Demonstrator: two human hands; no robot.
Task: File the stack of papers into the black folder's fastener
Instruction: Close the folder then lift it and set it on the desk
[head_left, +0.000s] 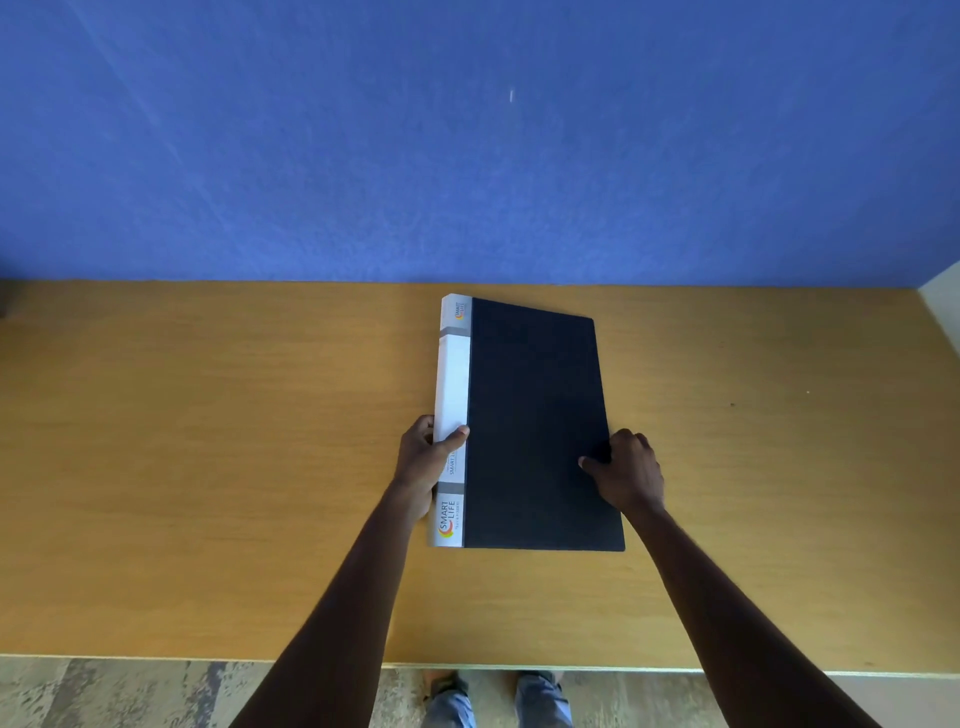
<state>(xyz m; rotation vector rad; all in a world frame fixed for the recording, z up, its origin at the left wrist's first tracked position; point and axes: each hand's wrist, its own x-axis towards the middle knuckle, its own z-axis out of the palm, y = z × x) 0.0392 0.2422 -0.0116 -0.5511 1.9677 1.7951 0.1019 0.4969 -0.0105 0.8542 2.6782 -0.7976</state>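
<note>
Folder: flat rectangular black folder with a textured cover (540, 426), closed, lying on the desk a little right of centre, long axis running away from the person and slightly skewed — far end nearer the wall.
Spine: white paper spine label with grey bands (453, 384) along the folder's left edge; printed "SMART LIFE" with an orange-and-yellow logo at the near end, a smaller copy of the logo at the far end.
Papers: no stack showing; folder contents hidden by the shut cover.
Left hand: left hand (423, 460) wrapped around the spine on its near half — thumb lying across the top of the white label, fingers curled at the outer side of the spine and mostly hidden. Closed grip on the folder.
Right hand: right hand (631, 475) at the folder's right edge, near half; thumb pressed flat on the black cover, fingers bent over the edge, tips out of sight. Grasping the cover edge; whether the cover is lifted cannot be told.
Surface: smooth yellow-brown wooden desk top (208, 467), pale front edge toward the person.
Backdrop: blue textured wall (467, 145) meeting the far edge of the desk.
Below desk: mottled grey floor (130, 696); blue-jeaned legs (540, 699) just past the desk's front edge.
</note>
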